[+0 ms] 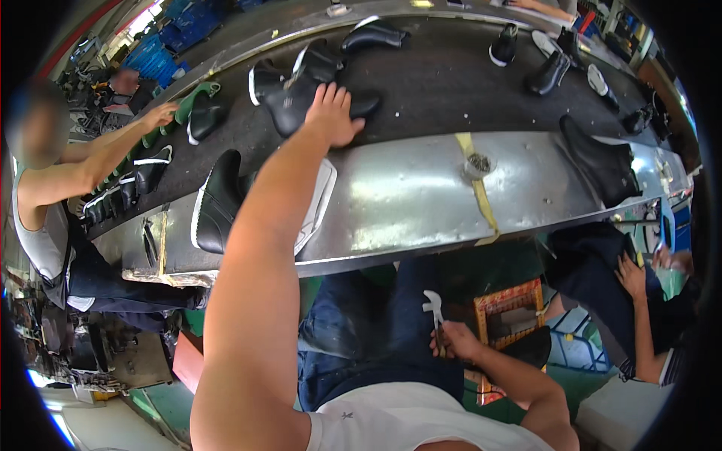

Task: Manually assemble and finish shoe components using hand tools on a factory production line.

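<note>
My left hand [331,114] reaches far forward over the dark belt, fingers stretched out and thumb apart. It rests on a black boot [289,109] lying on its side; the palm hides part of the boot. Low over my lap, my right hand [455,342] is closed around the handles of metal lasting pliers [432,304], their hooked head pointing up. Beside my left forearm another black boot [218,203] lies on the metal ledge [391,180]. A white sole-shaped piece [322,199] is partly hidden behind that forearm.
More black boots [376,34] lie along the belt [436,83]. On the ledge are a small cup of metal bits [477,165], yellow tape [485,203] and a black boot [602,161] at the right. A co-worker's hand [159,116] touches a green piece at left; another person sits at right.
</note>
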